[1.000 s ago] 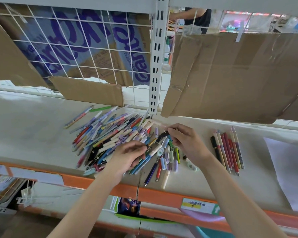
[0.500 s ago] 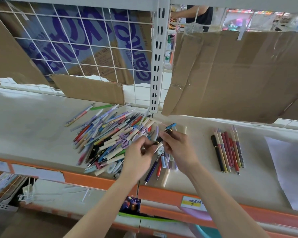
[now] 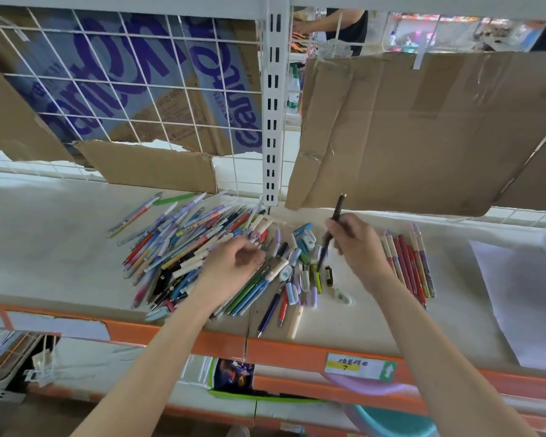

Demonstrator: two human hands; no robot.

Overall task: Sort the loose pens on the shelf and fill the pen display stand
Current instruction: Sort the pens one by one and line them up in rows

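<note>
Pens lay in a loose heap (image 3: 196,247) on the shelf (image 3: 44,247), mostly fanned w/ long axes running from lower left to upper right. One dark pen (image 3: 337,212) was held up off the heap by the right hand (image 3: 356,244), fingers curled round its lower half; its tip pointed up and slightly right, approx. upright, toward the hanging cardboard (image 3: 423,130). A sorted row of pens (image 3: 407,260) was laid just right of that hand, side by side, long axes running near-to-far w/ a slight lean. So the held pen was judged to need tipping down flat and carrying a short way right to line up parallel w/ the row; the right hand was plainly the nearer one for that.

The left hand (image 3: 234,263) was seen over the middle of the heap, fingers loosely curled, tips touching or nearly touching the pens beneath; whether anything was pinched couldn't be told. That hand was nearer the heap, well apart from the row.

No display stand was seen in view, so filling was judged not yet begun; sorting appeared early, w/ most pens still mixed. Small caps and short bits (image 3: 300,247) were scattered btwn the hands and could be knocked if the held pen was swept low.
</note>
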